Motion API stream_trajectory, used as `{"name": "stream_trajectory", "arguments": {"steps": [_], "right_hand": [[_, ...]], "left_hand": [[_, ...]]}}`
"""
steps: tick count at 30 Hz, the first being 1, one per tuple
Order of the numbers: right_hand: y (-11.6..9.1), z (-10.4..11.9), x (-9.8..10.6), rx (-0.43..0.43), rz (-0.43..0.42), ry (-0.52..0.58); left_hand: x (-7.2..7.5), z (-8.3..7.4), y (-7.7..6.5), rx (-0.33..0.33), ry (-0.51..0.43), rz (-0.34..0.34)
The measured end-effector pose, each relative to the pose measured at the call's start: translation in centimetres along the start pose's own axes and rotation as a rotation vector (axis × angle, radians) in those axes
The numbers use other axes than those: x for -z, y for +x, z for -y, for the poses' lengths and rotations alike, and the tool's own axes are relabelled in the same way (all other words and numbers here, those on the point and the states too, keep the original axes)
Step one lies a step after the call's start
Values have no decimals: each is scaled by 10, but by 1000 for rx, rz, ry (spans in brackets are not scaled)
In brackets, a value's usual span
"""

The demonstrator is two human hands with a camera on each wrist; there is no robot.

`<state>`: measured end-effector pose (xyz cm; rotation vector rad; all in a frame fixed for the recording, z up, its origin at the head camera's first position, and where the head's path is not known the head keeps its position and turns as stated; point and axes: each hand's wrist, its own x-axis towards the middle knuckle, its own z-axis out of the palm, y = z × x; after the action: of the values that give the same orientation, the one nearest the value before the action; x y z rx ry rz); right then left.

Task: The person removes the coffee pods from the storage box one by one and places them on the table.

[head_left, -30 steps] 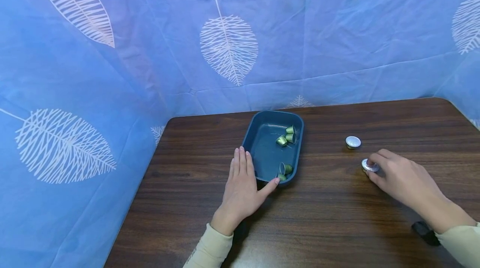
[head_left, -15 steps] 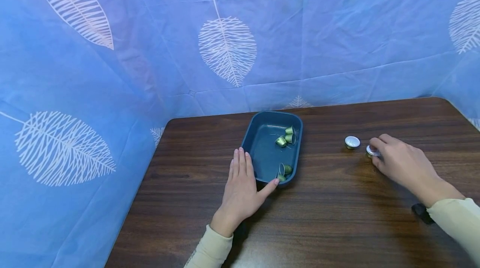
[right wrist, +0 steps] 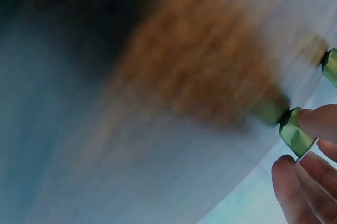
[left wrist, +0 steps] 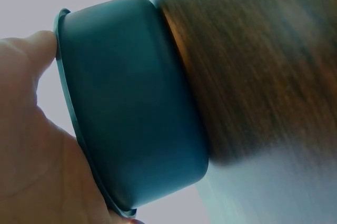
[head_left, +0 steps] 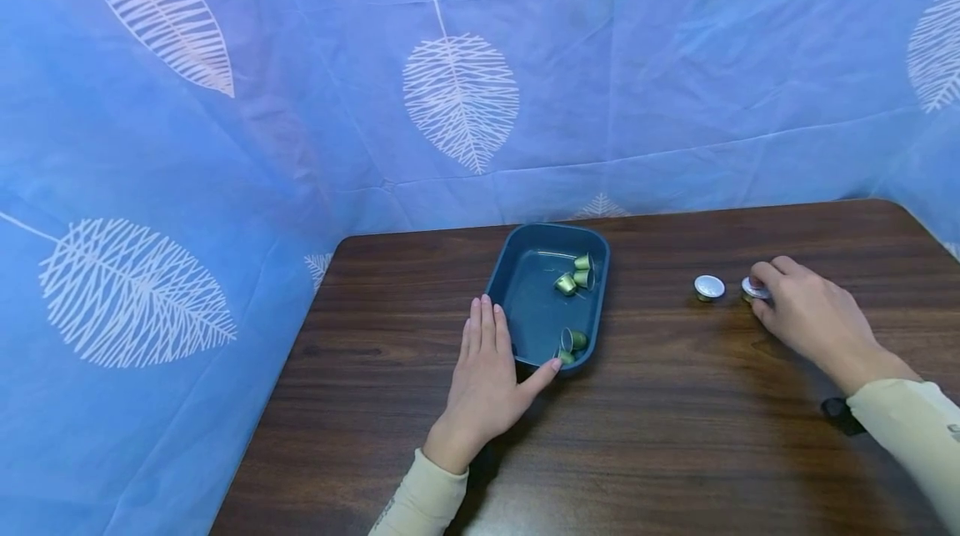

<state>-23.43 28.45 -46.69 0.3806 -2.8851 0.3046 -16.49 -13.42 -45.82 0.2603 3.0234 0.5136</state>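
Note:
With fingers straight, my left hand (head_left: 483,390) rests along the near left rim of a dark teal tray (head_left: 517,257), its thumb at the near corner. The tray's outer wall (left wrist: 131,98) fills the middle of the left wrist view. Several green coffee capsules (head_left: 566,283) lie on their sides inside it. My right hand (head_left: 813,315) pinches another coffee capsule (right wrist: 298,132) between thumb and fingers, its silver lid (head_left: 753,289) up and partly hidden by the fingers. Just left of it on the table stands one more capsule (head_left: 708,288), lid up.
The dark wood table (head_left: 645,453) carries the tray and the capsules. Behind it and on the left hangs a blue cloth (head_left: 315,102) printed with white leaves. A black band (head_left: 842,415) shows under the right wrist.
My right hand has slid away from me and slightly right with the pinched capsule, ending beside the standing one. The left hand and the tray stay in place.

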Motion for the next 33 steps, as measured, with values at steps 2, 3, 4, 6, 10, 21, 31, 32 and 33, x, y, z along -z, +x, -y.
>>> {"name": "stream_trajectory", "arguments": {"steps": [2, 3, 4, 6, 10, 21, 31, 32, 33], "right_hand": [[0, -1, 2, -5, 3, -6], [0, -1, 2, -6, 5, -10], [0, -1, 3, -6, 6, -14], [0, -1, 4, -7, 6, -20], [2, 0, 6, -8, 8, -26], [4, 0, 10, 7, -91, -78], [19, 49, 29, 77, -227, -62], [21, 56, 29, 107, -250, -57], [22, 63, 28, 140, -273, -54]], "left_hand": [[0, -1, 1, -5, 1, -2], [0, -2, 2, -6, 2, -3], [0, -2, 2, -7, 2, -2], [1, -3, 3, -6, 4, -4], [2, -4, 3, 2, 17, -6], [1, -2, 7, -4, 11, -7], [-2, 0, 3, 8, 4, -14], [-3, 1, 2, 7, -2, -12], [-5, 1, 0, 7, -5, -9]]}}
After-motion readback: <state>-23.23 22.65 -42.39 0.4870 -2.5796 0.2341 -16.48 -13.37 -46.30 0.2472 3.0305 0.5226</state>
